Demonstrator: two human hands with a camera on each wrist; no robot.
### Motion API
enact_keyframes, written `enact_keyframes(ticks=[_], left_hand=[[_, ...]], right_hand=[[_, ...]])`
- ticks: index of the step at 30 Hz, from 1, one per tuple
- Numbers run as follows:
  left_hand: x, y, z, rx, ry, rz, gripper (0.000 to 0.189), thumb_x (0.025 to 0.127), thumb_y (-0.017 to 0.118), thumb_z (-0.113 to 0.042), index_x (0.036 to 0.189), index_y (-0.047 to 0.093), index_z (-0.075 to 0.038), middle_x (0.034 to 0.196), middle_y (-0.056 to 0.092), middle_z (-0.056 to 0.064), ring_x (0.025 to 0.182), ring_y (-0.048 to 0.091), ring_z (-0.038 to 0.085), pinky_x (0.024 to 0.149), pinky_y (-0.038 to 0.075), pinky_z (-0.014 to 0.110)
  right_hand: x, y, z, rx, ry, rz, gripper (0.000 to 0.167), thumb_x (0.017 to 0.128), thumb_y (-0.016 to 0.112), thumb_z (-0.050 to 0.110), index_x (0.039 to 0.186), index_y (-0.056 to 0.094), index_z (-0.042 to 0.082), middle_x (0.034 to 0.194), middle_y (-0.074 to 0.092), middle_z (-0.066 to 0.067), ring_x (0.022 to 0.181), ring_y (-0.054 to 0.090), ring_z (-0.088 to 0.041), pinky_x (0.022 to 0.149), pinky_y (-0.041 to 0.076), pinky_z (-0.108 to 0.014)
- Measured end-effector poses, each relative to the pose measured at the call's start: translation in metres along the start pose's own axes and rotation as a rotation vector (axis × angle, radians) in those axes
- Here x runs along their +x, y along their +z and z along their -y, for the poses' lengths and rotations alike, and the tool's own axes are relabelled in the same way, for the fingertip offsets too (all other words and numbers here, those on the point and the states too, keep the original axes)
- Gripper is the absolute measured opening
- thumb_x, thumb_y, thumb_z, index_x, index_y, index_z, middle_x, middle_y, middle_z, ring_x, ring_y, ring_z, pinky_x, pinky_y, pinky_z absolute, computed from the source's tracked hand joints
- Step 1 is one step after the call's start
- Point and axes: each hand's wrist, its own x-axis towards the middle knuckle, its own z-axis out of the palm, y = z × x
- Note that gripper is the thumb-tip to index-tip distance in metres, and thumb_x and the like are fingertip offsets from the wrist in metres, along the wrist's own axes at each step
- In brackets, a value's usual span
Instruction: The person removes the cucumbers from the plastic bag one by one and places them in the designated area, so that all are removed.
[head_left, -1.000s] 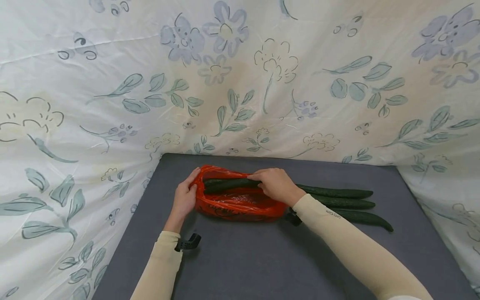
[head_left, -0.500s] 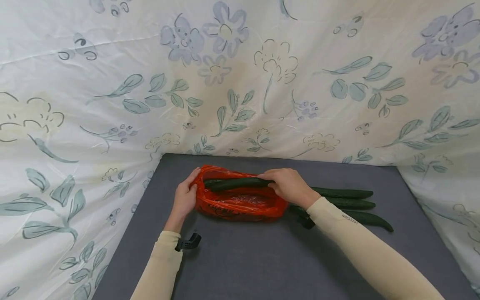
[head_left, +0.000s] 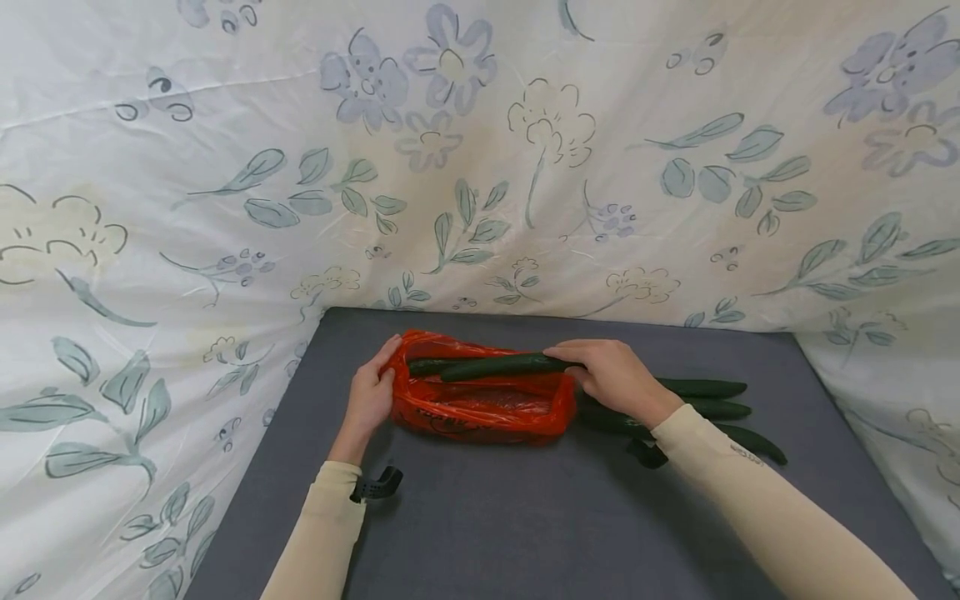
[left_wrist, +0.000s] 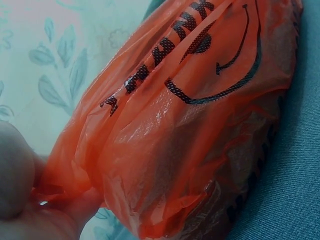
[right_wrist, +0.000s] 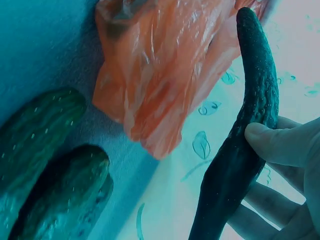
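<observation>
My left hand (head_left: pixel 367 400) pinches the left end of a red plastic bag (head_left: pixel 480 427), which lies with its mouth open upward. In the left wrist view the bag (left_wrist: pixel 200 135) shows black printing, its edge caught between thumb and fingers. A long dark green cucumber (head_left: pixel 510 367) lies slantwise over the bag's opening. Its right end is held by my right hand (head_left: pixel 618 379), thumb on one side and fingers on the other, as the right wrist view shows on the cucumber (right_wrist: pixel 260 90). Another cucumber (head_left: pixel 425 367) shows inside the bag's left part.
Right of the bag, several cucumbers (head_left: pixel 701 388) lie side by side on the dark grey tabletop (head_left: pixel 480 517), partly hidden by my right hand and forearm. Floral cloth (head_left: pixel 480 167) hangs behind the table and along both sides.
My right hand has moved rightward with the cucumber, drawing it along the bag's opening so its left end has shifted right. The left hand and bag stay nearly in place.
</observation>
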Motion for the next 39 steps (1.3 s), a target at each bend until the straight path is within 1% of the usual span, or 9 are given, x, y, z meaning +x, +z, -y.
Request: enact_keyframes(ticks=[5,7,15,22,24,28,31,34,39], left_hand=[[-0.001,-0.001,-0.001,-0.005,-0.006,-0.001,0.057,0.112,0.044,0.004,0.166,0.047,-0.014,0.170,0.043,0.001,0.158,0.033,0.023,0.123,0.037,0.047],[-0.001,-0.002,-0.001,-0.002,-0.002,-0.003,0.057,0.112,0.044,0.004,0.166,0.047,-0.013,0.170,0.043,0.003,0.159,0.033,0.024,0.125,0.034,0.049],[-0.001,-0.005,-0.001,0.009,0.005,-0.004,0.058,0.112,0.044,0.005,0.166,0.047,-0.013,0.170,0.043,0.001,0.159,0.033,0.025,0.124,0.035,0.051],[-0.001,-0.006,0.001,0.015,0.025,-0.004,0.057,0.111,0.044,0.005,0.166,0.047,-0.012,0.170,0.043,0.007,0.159,0.034,0.026,0.126,0.032,0.051],[-0.001,-0.007,0.002,0.014,0.032,-0.005,0.057,0.111,0.044,0.005,0.166,0.047,-0.011,0.170,0.043,0.008,0.158,0.034,0.027,0.125,0.033,0.052],[-0.001,-0.007,0.002,0.016,0.028,-0.003,0.057,0.111,0.044,0.004,0.166,0.048,-0.011,0.170,0.043,0.004,0.158,0.035,0.026,0.123,0.036,0.052],[0.000,-0.008,0.002,0.020,0.025,0.001,0.057,0.112,0.044,0.004,0.166,0.047,-0.012,0.170,0.043,0.001,0.158,0.034,0.026,0.124,0.035,0.052],[0.000,-0.009,0.002,0.023,0.023,0.002,0.057,0.111,0.044,0.005,0.166,0.047,-0.011,0.170,0.044,0.002,0.158,0.034,0.027,0.125,0.032,0.052],[-0.001,-0.009,0.002,0.008,0.013,0.009,0.057,0.111,0.044,0.005,0.166,0.047,-0.012,0.170,0.043,0.002,0.159,0.034,0.026,0.125,0.033,0.052]], right_hand=[[-0.010,-0.010,-0.002,-0.003,-0.007,-0.018,0.052,0.096,0.078,-0.002,0.146,0.072,0.013,0.141,0.071,-0.009,0.117,0.073,-0.029,0.078,0.060,-0.042],[-0.014,-0.014,-0.003,-0.004,-0.011,-0.029,0.052,0.096,0.080,-0.001,0.145,0.072,0.013,0.141,0.071,-0.010,0.116,0.073,-0.029,0.079,0.061,-0.043],[-0.026,-0.023,-0.007,-0.015,-0.027,-0.079,0.054,0.094,0.083,0.000,0.144,0.073,0.016,0.139,0.072,-0.008,0.119,0.073,-0.029,0.082,0.063,-0.047],[-0.041,-0.032,-0.007,-0.034,-0.007,-0.107,0.054,0.093,0.083,0.000,0.143,0.074,0.017,0.140,0.072,-0.008,0.115,0.074,-0.028,0.071,0.058,-0.039],[-0.045,-0.035,-0.007,-0.034,0.000,-0.113,0.054,0.093,0.083,0.000,0.144,0.074,0.017,0.140,0.072,-0.008,0.115,0.074,-0.028,0.070,0.058,-0.038],[-0.056,-0.038,-0.006,-0.043,0.002,-0.139,0.057,0.091,0.084,-0.003,0.143,0.074,0.017,0.138,0.073,-0.009,0.113,0.074,-0.028,0.072,0.060,-0.040],[-0.064,-0.040,-0.006,-0.062,-0.001,-0.164,0.060,0.088,0.086,-0.005,0.142,0.075,0.017,0.135,0.074,-0.010,0.108,0.076,-0.028,0.068,0.058,-0.038],[-0.072,-0.043,-0.006,-0.077,0.002,-0.182,0.061,0.086,0.087,-0.006,0.142,0.075,0.017,0.134,0.074,-0.010,0.103,0.076,-0.027,0.063,0.055,-0.035],[-0.084,-0.047,-0.005,-0.085,0.012,-0.200,0.063,0.084,0.088,-0.007,0.141,0.075,0.017,0.132,0.075,-0.011,0.101,0.077,-0.028,0.062,0.055,-0.034]])
